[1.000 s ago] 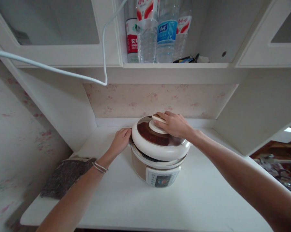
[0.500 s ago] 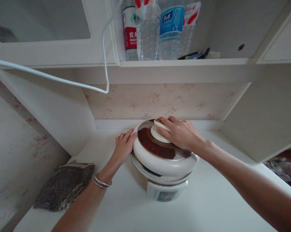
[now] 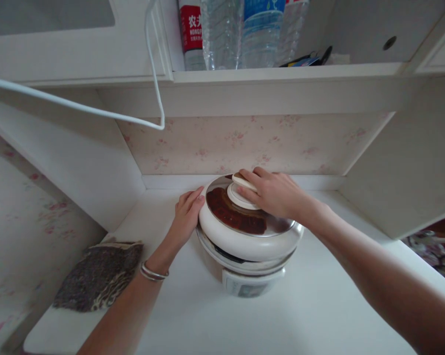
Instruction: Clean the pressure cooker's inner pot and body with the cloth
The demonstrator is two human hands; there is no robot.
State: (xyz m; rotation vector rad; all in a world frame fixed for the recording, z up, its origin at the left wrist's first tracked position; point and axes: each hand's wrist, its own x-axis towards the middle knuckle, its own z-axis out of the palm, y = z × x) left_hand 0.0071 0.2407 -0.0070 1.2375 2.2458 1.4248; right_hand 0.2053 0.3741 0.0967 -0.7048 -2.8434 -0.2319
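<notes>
A white electric cooker (image 3: 249,282) stands on a white counter (image 3: 192,315). Its round lid (image 3: 240,231), with a shiny metal and dark glass top, sits slightly raised and askew over the pot's rim. My right hand (image 3: 272,195) is closed over the white knob (image 3: 240,195) on the lid. My left hand (image 3: 187,214) lies with fingers extended against the pot's left side, just under the lid's edge. A metal bangle (image 3: 153,272) is on my left wrist.
A dark speckled cloth (image 3: 98,276) lies at the counter's left. Above is a shelf (image 3: 281,74) with plastic bottles (image 3: 222,32) and small items. A white cable (image 3: 96,111) hangs across the upper left. Cabinet walls close in both sides.
The lid has lifted a little and shifted toward me over the cooker's front. My left hand slid closer against the pot. The view moved nearer and tilted down.
</notes>
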